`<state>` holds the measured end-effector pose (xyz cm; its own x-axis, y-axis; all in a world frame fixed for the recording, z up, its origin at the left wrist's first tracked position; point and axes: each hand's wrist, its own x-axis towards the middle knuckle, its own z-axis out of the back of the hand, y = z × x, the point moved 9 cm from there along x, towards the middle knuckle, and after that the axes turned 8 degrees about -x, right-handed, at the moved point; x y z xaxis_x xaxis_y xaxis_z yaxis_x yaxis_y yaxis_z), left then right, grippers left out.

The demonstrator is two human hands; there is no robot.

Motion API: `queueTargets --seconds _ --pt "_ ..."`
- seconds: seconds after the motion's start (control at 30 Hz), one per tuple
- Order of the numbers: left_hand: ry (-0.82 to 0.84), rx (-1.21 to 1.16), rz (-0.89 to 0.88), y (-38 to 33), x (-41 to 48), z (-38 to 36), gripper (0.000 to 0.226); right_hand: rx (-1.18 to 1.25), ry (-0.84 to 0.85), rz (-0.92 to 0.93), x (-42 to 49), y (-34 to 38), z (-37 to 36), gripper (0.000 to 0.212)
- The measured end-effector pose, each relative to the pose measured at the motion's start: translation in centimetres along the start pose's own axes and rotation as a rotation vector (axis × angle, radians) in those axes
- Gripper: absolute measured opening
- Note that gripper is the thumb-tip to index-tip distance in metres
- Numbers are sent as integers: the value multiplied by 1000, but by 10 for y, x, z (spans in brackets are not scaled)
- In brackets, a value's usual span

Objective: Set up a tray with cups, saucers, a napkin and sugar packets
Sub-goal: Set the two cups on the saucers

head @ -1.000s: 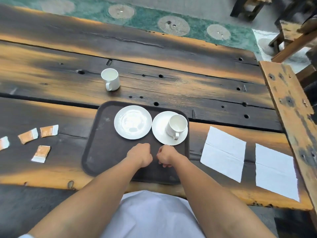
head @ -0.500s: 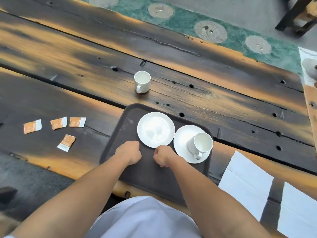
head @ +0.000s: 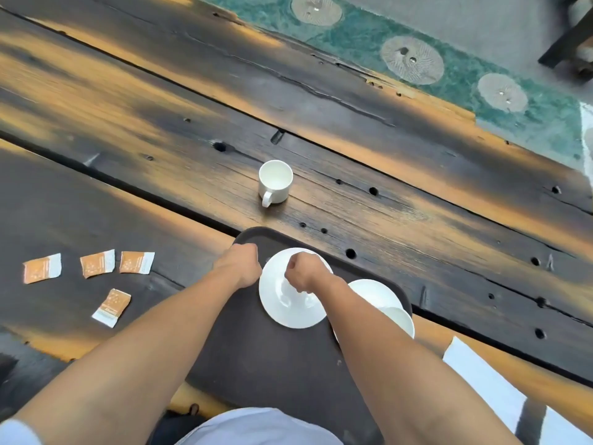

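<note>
Left hand (head: pixel 239 266) fisted, holding nothing, at tray (head: pixel 272 364) upper-left corner; right hand (head: pixel 303 273) fisted, empty, over saucer (head: pixel 288 311). Lone cup (head: pixel 275 183) frame centre, on table (head: pixel 128 123).

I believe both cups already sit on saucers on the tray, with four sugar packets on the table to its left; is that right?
Not quite: the head view shows only one cup on a saucer on the tray; the other cup stands on the table beyond it. The four sugar packets do lie to the tray's left.
</note>
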<state>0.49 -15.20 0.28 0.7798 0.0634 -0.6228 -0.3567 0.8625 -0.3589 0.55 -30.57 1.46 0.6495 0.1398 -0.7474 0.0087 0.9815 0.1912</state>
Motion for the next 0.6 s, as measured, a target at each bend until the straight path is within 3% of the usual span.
queueTargets --seconds 0.27,0.6 --pt "-117 -29 50 4 77 41 23 157 -63 -35 75 8 33 30" --pt "-180 -360 69 7 153 58 28 329 -135 -108 145 5 56 40"
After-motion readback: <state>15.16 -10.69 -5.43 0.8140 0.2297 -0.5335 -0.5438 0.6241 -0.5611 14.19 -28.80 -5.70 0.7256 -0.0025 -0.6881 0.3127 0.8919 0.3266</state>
